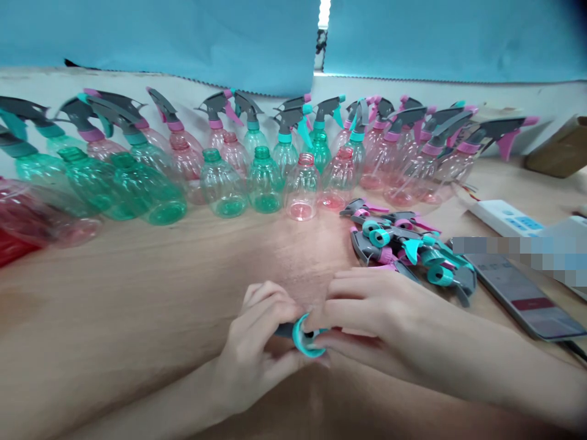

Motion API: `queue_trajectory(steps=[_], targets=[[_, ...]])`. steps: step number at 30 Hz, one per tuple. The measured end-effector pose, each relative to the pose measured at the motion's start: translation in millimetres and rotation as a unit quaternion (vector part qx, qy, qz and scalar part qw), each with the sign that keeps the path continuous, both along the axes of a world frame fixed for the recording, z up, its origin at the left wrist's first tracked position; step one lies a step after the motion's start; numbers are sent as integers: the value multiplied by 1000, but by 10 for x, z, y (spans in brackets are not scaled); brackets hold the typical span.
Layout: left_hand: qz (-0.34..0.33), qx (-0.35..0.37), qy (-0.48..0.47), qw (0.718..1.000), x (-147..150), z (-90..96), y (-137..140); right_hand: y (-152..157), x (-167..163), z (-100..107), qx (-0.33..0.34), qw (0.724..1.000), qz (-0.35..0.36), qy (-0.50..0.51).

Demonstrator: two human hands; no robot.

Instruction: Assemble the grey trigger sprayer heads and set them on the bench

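Head cam: left hand (257, 336) is clamped on 1 gray-and-teal sprayer head (285, 330), lower center of frame, probably steadying its collar (297, 343) for the right hand (378, 311); can't tell if that grip's pinching anything. Loose sprayer heads (413, 249) pile center-right on the counter (206, 263), likely for easy reach.
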State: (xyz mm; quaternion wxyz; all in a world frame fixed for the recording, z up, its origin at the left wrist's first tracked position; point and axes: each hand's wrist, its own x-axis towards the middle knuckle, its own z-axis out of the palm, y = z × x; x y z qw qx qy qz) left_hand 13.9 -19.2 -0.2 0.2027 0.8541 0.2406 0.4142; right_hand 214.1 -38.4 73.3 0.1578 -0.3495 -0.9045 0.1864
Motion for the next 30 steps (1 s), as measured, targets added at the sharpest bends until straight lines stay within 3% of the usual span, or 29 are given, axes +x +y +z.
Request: queue_trajectory(steps=[4, 9, 17, 22, 25, 30], targets=[[3, -7, 9, 1000, -5, 13, -6, -4, 20, -35, 53, 998, -23, -5], [2, 6, 13, 1000, -6, 38, -16, -63, -10, -49, 68, 997, -33, -31], [26, 22, 7, 999, -19, 31, -45, -114, -119, -145, 137, 990, -24, 27], [49, 55, 14, 997, -132, 48, -117, -134, -205, -200, 98, 993, -55, 48], [81, 75, 63, 992, -306, 79, -179, -155, -303, -176, 62, 996, -23, 53], [207, 83, 153, 963, -810, 55, -146, -114, -514, -142, 24, 1000, 6, 7]])
